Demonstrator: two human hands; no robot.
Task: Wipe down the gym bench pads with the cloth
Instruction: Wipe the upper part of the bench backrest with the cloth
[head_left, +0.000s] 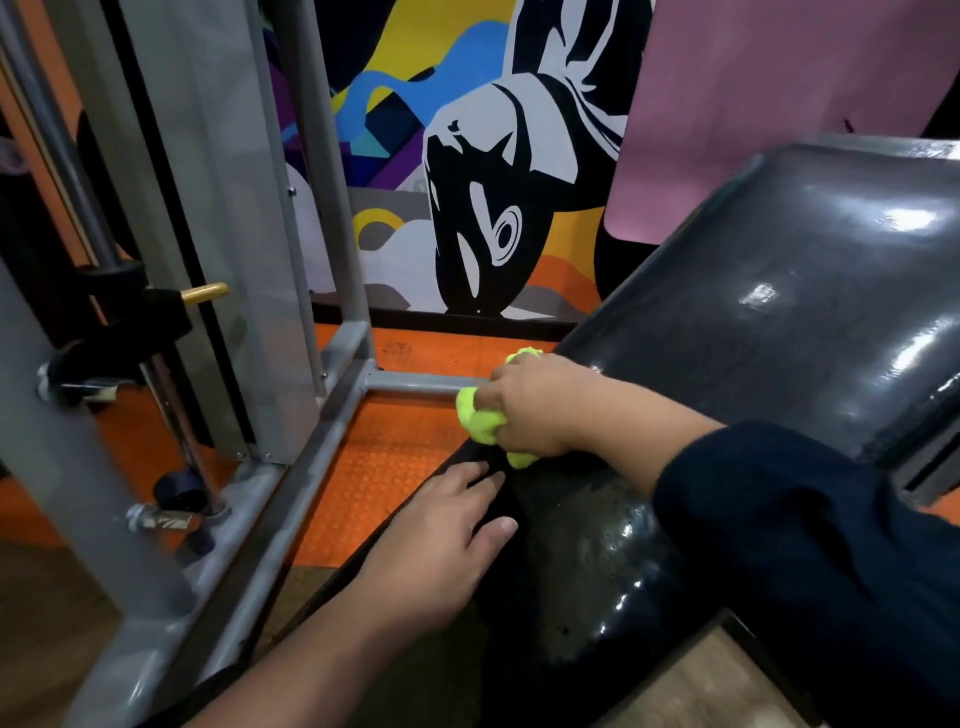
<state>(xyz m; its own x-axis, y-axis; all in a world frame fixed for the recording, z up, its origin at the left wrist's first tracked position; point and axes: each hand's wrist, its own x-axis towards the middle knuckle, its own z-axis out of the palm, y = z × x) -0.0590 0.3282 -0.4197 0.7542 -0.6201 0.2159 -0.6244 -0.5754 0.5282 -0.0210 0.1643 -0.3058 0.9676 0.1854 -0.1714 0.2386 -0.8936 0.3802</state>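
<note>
The right hand (535, 402) is gripping a bunched bright yellow-green cloth (480, 421), fingers curled around it, and is pressing it against the far left edge of the black seat pad (582, 561), just where it meets the glossy black back pad (789, 306) that is tilting upward to the right. The left hand (441, 545) is lying flat with fingers straight on the seat pad's left edge, just below the cloth, holding nothing. A dark sleeve (810, 545) is covering the right forearm. A grey metal machine frame (270, 519) is standing to the left on an orange studded floor (395, 447). A colourful mural (467, 182) is filling the wall behind.
</note>
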